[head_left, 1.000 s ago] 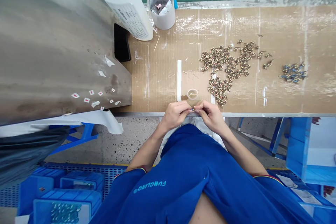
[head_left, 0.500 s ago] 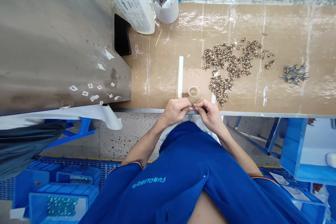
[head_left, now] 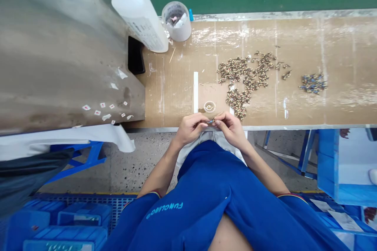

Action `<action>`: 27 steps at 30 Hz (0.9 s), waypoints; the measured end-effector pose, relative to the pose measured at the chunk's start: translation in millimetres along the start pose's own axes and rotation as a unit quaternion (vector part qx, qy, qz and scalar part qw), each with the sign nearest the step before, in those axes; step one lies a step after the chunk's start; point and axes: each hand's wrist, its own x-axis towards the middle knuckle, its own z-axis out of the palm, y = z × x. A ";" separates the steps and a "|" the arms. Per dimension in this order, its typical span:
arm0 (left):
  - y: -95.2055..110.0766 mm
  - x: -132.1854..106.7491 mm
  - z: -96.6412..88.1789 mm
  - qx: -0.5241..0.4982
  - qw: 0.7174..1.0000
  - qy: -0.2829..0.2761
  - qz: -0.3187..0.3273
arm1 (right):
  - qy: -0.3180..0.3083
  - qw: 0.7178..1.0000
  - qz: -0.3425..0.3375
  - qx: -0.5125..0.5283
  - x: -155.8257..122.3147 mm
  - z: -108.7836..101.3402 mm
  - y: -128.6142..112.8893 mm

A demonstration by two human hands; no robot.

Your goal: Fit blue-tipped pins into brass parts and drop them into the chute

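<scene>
The left hand (head_left: pixel 191 128) and right hand (head_left: pixel 231 129) meet just above the near edge of the worktop (head_left: pixel 294 35), their fingertips pinching a small metal part (head_left: pixel 211 122) between them. Just beyond the fingers, near that edge, sits a clear round cup (head_left: pixel 209 106). A white strip (head_left: pixel 194 92) lies on the worktop to its left. To the right spreads a heap of small brass parts (head_left: pixel 244 80), and further right, well apart from it, lies a bunch of blue-tipped parts (head_left: pixel 313 83). Toward the far edge stand a plastic bottle (head_left: pixel 138 15) with a blue cap and a white tub (head_left: pixel 176 21) holding scraps.
</scene>
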 end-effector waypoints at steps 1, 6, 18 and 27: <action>-0.5 -0.5 -0.4 -0.015 1.000 0.021 0.001 | 0.004 1.000 -0.005 0.009 -0.8 -1.3 -2.5; -2.2 0.4 -3.2 -0.041 0.996 0.073 -0.028 | 0.163 0.978 -0.097 -0.087 5.3 -48.6 -15.1; 17.9 -19.0 -36.8 -0.064 0.995 0.017 -0.080 | 0.539 0.777 -0.048 -0.322 31.3 -213.1 -5.6; 60.0 -81.2 -196.3 0.274 0.831 0.421 -0.239 | 0.586 0.751 -0.025 -0.303 30.8 -203.7 -6.9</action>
